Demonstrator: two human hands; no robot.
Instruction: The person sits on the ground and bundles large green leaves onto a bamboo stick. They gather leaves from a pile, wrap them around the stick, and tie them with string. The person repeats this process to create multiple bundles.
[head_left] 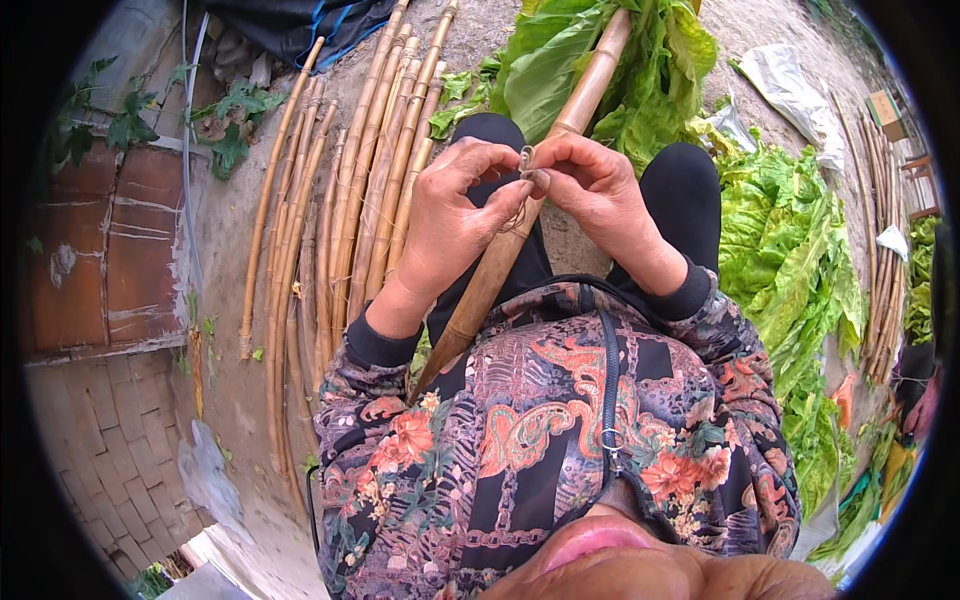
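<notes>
Both my hands meet above my lap, fingertips almost touching. My left hand (465,205) pinches a thin string (526,157), which makes a small loop between the fingers; more of the string hangs in loose coils below it. Thumb and forefinger of my right hand (600,185) are pressed on the same loop from the other side. Under the hands a thick bamboo pole (500,265) slants across my lap, its lower end against my left side. Large green leaves (655,90) hang at the pole's far end.
Several bamboo poles (375,170) lie on the ground to my left. A long heap of green leaves (780,260) stretches along my right side, with a white plastic sheet (795,95) beyond it. More thin poles (880,240) lie at the far right. A rusty metal panel (150,240) is at far left.
</notes>
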